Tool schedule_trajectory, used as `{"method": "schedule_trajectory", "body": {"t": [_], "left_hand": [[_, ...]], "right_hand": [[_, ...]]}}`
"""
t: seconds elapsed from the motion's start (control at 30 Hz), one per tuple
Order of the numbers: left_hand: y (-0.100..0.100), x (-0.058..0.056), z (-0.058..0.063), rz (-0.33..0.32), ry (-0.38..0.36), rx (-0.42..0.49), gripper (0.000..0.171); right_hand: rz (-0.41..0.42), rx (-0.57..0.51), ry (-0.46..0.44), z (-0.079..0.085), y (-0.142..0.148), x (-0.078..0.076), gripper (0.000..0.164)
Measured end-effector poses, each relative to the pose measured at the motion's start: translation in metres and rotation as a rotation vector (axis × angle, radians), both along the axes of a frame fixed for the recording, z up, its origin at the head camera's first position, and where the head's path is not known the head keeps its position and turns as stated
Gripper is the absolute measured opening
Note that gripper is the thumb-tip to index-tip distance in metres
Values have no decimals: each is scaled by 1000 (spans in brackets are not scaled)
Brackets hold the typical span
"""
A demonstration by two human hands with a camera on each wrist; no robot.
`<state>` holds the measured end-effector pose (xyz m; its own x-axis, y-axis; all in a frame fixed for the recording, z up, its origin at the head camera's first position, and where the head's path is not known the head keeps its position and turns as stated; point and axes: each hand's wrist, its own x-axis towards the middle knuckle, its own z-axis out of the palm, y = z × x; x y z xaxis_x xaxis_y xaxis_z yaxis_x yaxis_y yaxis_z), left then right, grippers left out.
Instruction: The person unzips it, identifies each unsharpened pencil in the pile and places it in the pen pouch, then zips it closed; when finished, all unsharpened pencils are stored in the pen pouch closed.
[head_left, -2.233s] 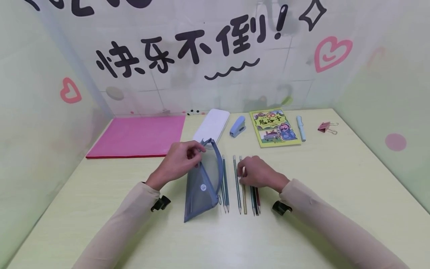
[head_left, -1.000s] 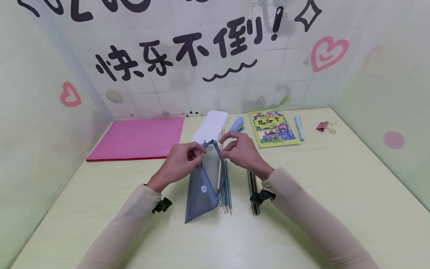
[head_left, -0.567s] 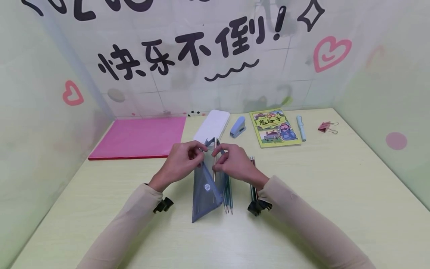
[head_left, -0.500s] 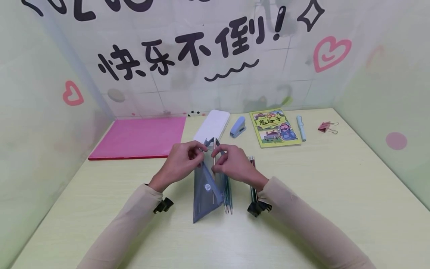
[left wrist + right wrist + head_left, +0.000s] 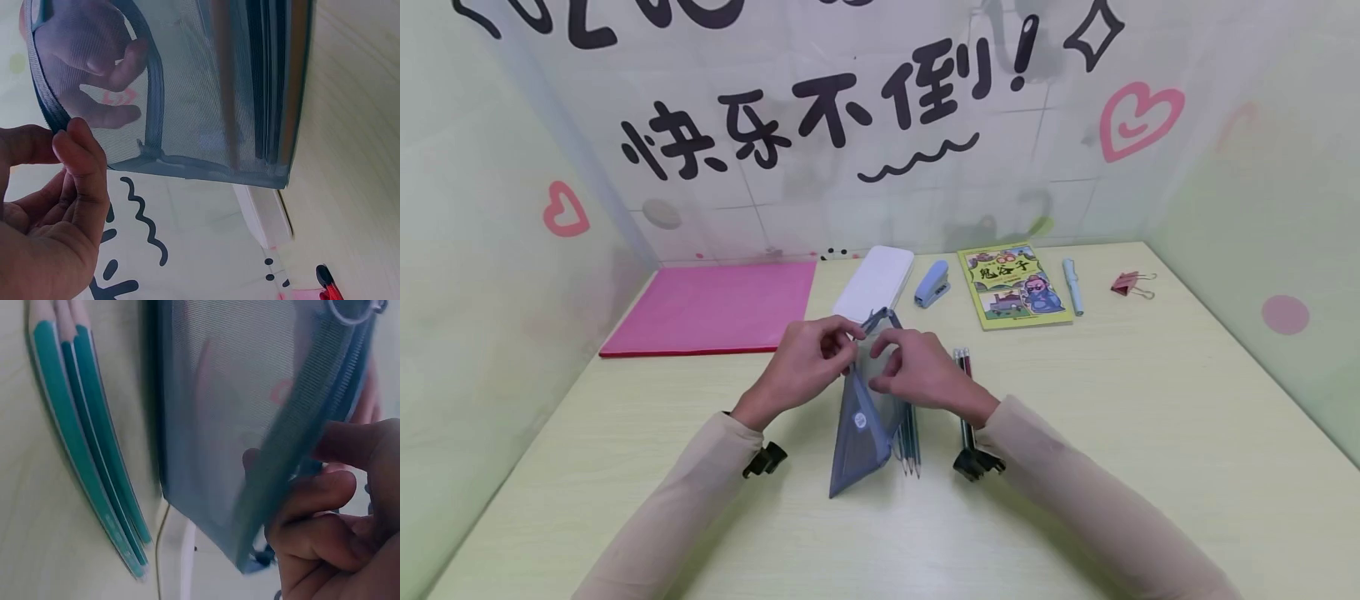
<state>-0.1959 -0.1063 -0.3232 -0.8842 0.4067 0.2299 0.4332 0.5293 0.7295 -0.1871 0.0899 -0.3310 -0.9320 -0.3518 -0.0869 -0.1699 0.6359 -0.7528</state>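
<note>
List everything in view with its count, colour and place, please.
Table: one, yellow-green, below
Mesh pouch: one, blue-grey, centre
Pencils: three, teal, right of pouch
Other pencils: several, dark green and red, further right
Pencil shapes: count unclear, dark and brown, through mesh
Folder: one, pink, back left
Case: one, white, behind pouch
Stapler: one, blue, beside case
Booklet: one, yellow-green, back right
Pen: one, light blue, beside booklet
Binder clip: one, pink, far right
Lettering: several characters, black, back wall
Hearts: two, pink, flanking lettering
Wrist mounts: two, black, forearms
Sleeves: two, beige, arms
Left hand: one, pinching pouch edge
Right hand: one, at opening
</note>
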Motion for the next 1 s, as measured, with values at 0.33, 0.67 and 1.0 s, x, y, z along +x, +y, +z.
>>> {"method": "schedule_trajectory", "body": {"t": [0.33,0.67,1.0], "left_hand": [[-1,-1,0,-5,-6,12,20],[-6,1,1,-14,-4,-13,20],[-6,1,2,-5,0,-22,20]], "right_hand": [[-76,100,64,-14,75,1,25],[20,198,45,-29,103,1,14],[59,240,85,-35,100,0,15]]}}
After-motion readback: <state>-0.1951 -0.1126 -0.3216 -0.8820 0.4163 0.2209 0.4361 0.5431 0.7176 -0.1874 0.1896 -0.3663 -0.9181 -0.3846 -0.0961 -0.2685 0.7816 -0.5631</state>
